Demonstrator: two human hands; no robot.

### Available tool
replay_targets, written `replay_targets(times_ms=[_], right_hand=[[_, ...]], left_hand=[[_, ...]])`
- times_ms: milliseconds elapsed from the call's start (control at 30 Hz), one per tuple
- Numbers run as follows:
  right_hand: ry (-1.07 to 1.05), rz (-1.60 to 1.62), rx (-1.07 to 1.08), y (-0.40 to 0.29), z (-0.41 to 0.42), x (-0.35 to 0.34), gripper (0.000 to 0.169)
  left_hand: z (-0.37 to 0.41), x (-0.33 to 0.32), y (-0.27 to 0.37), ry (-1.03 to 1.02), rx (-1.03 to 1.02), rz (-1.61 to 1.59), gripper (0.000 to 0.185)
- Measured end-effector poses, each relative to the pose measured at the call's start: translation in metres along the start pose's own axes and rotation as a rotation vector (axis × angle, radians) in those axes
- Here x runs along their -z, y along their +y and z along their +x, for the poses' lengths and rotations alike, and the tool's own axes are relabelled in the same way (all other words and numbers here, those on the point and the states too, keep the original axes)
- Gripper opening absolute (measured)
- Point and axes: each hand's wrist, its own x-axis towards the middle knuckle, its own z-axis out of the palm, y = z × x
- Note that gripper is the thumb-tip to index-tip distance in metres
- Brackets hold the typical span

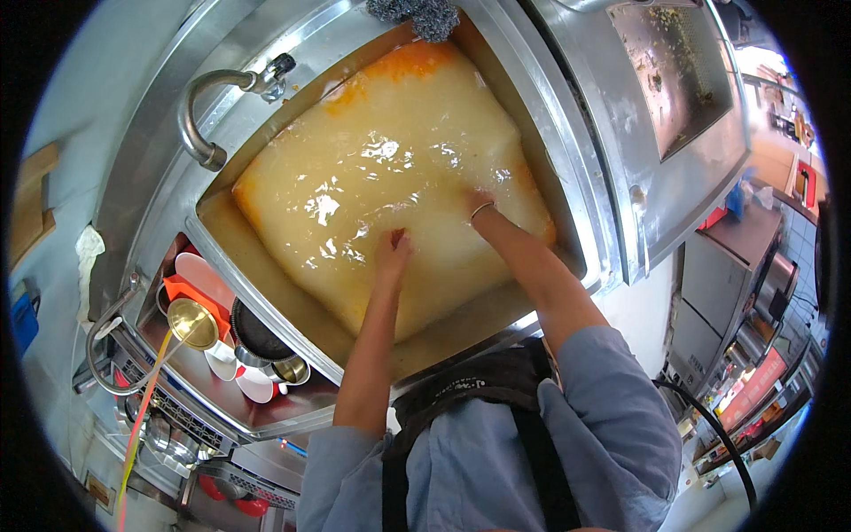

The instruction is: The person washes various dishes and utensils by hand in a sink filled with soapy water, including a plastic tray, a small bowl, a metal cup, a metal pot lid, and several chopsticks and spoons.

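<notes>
In front of me a deep steel sink basin (pixel 560 193) holds cloudy yellowish water (pixel 372 186). An orange, oily-looking film (pixel 412 58) lies along the water's far edge. My left hand (pixel 393 256) is at the surface, left of my right one, with its fingers curled around a small reddish-brown thing (pixel 397 237) that I cannot identify. My right hand (pixel 480 199) is sunk in the water up to about the wrist, where a thin bracelet (pixel 483 210) shows. The murk hides its fingers and anything they hold.
A curved faucet (pixel 193 126) reaches over the sink's left rim. Steel wool scourers (pixel 432 16) sit at the far corner. The left basin (pixel 256 415) holds pans and bowls, including a brass-coloured ladle (pixel 193 324). At right, a steel counter has a recessed tray (pixel 678 73) with food scraps.
</notes>
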Motion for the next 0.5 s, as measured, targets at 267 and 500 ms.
replay_targets(times_ms=[267,500], right_hand=[[-0.389,-0.321,-0.124,-0.063,-0.019,0.061,0.022],[0.108,0.422,-0.071,-0.066,-0.023,0.057,0.022]], left_hand=[[0.031,-0.008,-0.058,-0.096,0.174,-0.31,0.033],[-0.007,0.011,-0.003,-0.267,0.292,-0.591,0.048]])
